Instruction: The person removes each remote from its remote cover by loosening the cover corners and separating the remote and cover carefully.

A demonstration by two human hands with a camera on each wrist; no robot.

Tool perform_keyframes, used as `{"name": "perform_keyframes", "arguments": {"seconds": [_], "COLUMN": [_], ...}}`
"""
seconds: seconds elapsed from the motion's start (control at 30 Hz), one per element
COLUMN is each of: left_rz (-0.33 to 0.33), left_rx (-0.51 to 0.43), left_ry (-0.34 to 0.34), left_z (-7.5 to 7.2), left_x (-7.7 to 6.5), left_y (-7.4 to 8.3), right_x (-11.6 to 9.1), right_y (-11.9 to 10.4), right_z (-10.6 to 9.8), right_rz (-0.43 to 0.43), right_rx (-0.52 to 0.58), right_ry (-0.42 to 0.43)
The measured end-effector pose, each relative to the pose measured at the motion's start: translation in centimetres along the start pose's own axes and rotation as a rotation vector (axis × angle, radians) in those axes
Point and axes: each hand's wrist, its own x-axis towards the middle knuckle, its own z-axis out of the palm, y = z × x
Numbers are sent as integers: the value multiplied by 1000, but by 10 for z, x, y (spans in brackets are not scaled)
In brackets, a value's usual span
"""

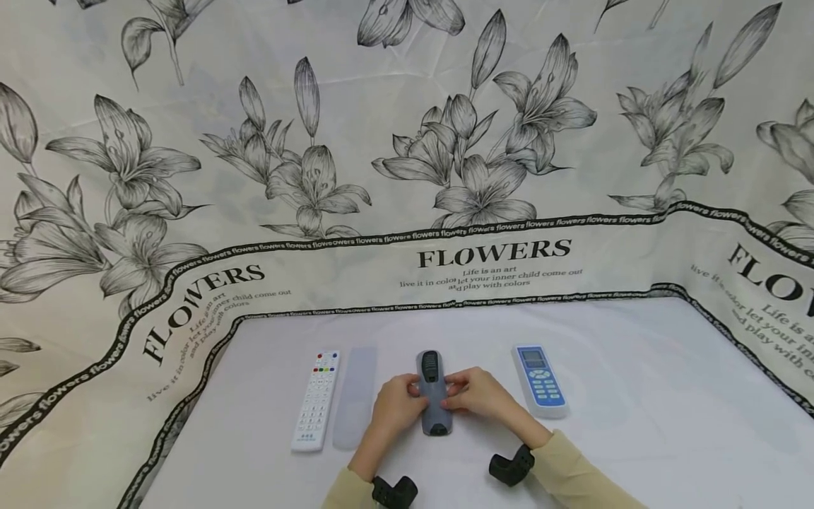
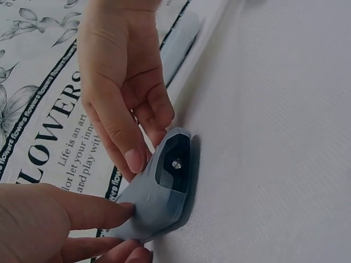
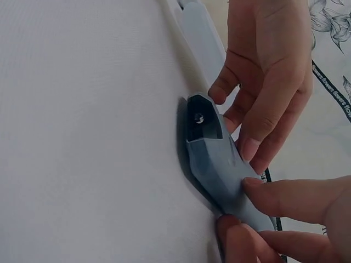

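Observation:
A grey-blue remote control (image 1: 435, 396) lies lengthwise on the white cloth, a dark ribbed patch at its far end and a black window with a small bulb at its near end. My left hand (image 1: 396, 404) pinches its left edge between thumb and fingers. On the opposite edge, my right hand (image 1: 480, 396) pinches it the same way. In the left wrist view the remote control (image 2: 156, 205) shows its bulb end beside the left hand (image 2: 49, 222). The right wrist view has the remote control (image 3: 219, 164) with the right hand (image 3: 299, 219) close by.
Left of the hands lie a white remote control (image 1: 315, 403) with many buttons and a translucent pale sleeve (image 1: 355, 399). A white remote control with a blue keypad (image 1: 540, 382) and small screen lies to the right. Flower-printed cloth (image 1: 331, 276) stands behind the table.

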Motion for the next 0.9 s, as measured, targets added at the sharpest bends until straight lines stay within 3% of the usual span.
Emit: {"name": "perform_keyframes", "arguments": {"seconds": [0.3,0.53,0.9], "left_rz": [-88,-97,-141], "left_rx": [-5,20,-16], "left_ry": [79,93,96], "left_z": [-11,-21,-10], "left_x": [17,35,54], "left_y": [9,18,16], "right_x": [11,32,52], "right_y": [-4,-8,-13], "right_z": [-21,-28,-22], "right_rz": [42,60,111], "right_rx": [-44,-51,-18], "right_ry": [-19,-6,26]}}
